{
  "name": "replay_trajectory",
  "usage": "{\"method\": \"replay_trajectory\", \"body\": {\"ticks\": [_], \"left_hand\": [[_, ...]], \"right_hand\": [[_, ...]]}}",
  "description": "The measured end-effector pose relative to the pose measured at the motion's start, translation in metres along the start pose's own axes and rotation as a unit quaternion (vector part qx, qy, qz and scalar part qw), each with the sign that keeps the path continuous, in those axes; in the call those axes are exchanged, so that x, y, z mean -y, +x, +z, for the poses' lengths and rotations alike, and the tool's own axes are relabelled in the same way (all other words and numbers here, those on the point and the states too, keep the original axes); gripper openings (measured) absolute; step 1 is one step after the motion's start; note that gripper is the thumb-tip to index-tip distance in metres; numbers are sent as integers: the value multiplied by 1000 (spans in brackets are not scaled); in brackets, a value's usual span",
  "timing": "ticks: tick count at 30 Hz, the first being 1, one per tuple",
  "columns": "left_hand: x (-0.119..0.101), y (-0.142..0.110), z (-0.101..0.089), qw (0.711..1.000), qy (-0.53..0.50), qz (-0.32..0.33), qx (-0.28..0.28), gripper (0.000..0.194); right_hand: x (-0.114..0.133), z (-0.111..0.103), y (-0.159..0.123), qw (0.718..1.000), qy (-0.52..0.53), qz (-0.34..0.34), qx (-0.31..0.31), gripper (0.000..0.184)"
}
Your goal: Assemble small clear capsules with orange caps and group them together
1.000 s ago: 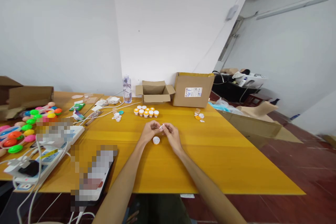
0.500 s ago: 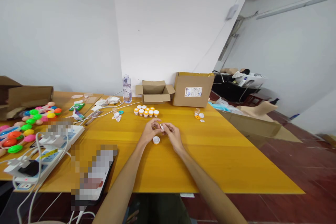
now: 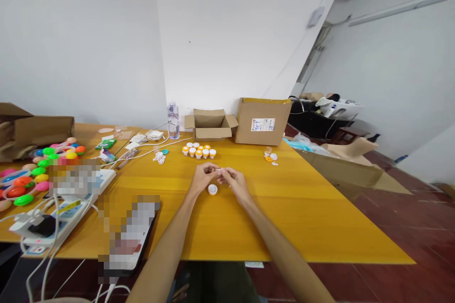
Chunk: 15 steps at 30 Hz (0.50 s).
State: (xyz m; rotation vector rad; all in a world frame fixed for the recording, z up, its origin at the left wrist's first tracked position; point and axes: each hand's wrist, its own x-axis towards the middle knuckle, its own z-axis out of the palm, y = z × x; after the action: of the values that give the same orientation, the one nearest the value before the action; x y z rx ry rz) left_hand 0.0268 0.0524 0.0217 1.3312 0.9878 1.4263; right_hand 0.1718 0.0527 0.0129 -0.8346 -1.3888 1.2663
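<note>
My left hand [image 3: 204, 177] and my right hand [image 3: 232, 182] meet above the middle of the table, fingertips together. Between them is a small white piece [image 3: 218, 170], mostly covered by the fingers, so its kind does not show. Both hands are closed on it in a pinch. Just below, a small round white cup with an orange lower edge [image 3: 212, 190] stands on the table with its open top facing up. Farther back, several white-and-orange capped pieces [image 3: 199, 152] stand grouped in rows.
An open cardboard box [image 3: 212, 131] and a closed carton [image 3: 262, 123] stand by the wall, beside a water bottle [image 3: 173, 120]. Small loose parts [image 3: 270, 157] lie at right. At left are a power strip [image 3: 64, 210], a phone [image 3: 133, 236] and colourful plastic pieces [image 3: 42, 163].
The small white piece showed more clearly in my right fingers half a second ago; now the fingertips cover most of it. My hands have drawn closer together. The cup stays put.
</note>
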Motion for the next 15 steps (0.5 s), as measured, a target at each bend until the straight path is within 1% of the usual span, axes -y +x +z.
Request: {"method": "replay_trajectory", "body": {"ticks": [4,9,15], "left_hand": [[1,0,0,1000,-6,2,15,24],[5,0,-2,999,-6,22,23,24],[7,0,-2,999,-25,-11,44,27]], "right_hand": [[2,0,-1,1000,1,4,-5,46],[3,2,0,1000,6,8,-21,52],[3,3,0,999,9,0,-53,55]]}}
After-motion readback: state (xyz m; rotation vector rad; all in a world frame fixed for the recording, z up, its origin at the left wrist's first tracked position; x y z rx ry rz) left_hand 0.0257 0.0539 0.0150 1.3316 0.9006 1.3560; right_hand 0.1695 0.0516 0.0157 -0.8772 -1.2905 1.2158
